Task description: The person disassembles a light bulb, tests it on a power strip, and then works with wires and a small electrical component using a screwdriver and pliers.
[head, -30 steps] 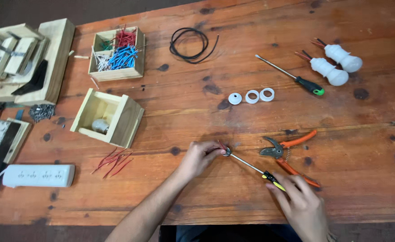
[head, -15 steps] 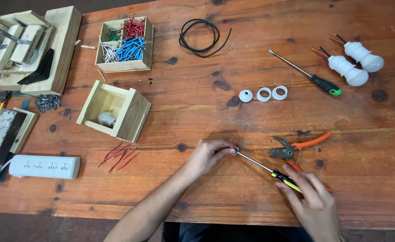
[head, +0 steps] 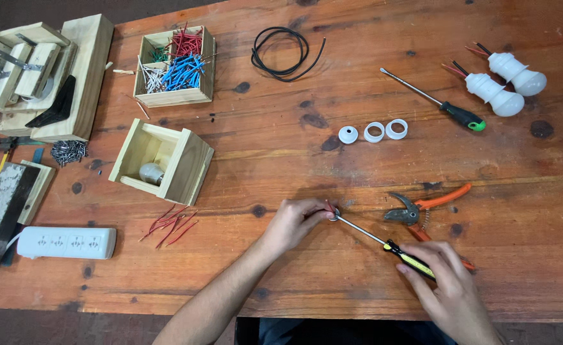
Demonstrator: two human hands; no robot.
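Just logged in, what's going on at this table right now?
A person is working at a wooden table. The left hand pinches a small part with red wire, and the right hand holds a yellow-and-black screwdriver with its tip at that part. Orange-handled pliers lie just beyond, untouched. Three white rings sit farther up the table.
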